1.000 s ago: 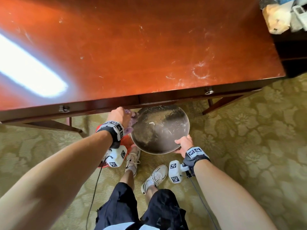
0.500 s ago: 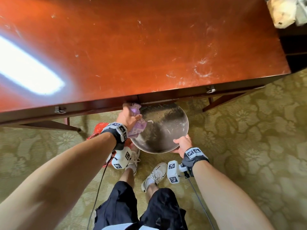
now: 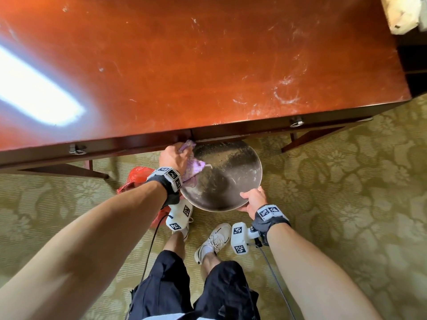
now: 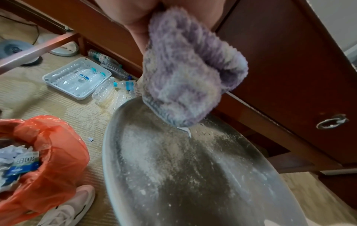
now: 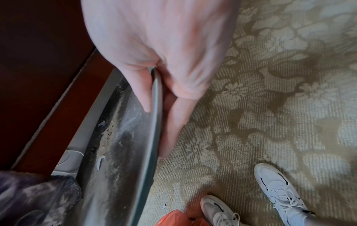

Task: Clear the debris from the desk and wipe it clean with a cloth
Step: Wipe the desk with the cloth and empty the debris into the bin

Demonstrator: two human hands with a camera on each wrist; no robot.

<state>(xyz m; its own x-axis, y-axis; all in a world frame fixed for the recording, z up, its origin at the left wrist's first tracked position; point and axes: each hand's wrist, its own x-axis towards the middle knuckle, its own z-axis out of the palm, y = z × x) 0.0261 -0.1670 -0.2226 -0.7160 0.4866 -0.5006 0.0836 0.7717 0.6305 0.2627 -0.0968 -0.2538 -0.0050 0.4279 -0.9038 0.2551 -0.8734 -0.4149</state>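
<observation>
Left hand: our left hand (image 3: 174, 155) has its fingers bunched round the purple cloth (image 4: 185, 73), just under the worktop (image 3: 208, 65) edge, with the cloth's lower corner touching the tray.
Right hand: our right hand (image 3: 253, 199) pinches the near rim of the metal tray (image 3: 227, 181), thumb inside and fingers (image 5: 173, 122) beneath.
Debris: powder and paper scraps lie in the tray; white smears remain on the worktop's right part.
Risk: we judge the tray, held one-handed and tilted, could spill powder onto the carpet (image 3: 346, 204) rather than into the red-lined bin (image 4: 44, 152), since the bin sits off to the left.
Second risk: the dusty cloth may re-smear the worktop.
Change: half a second ago the cloth sat lower against the tray; our left hand has lifted it toward the worktop's edge.
</observation>
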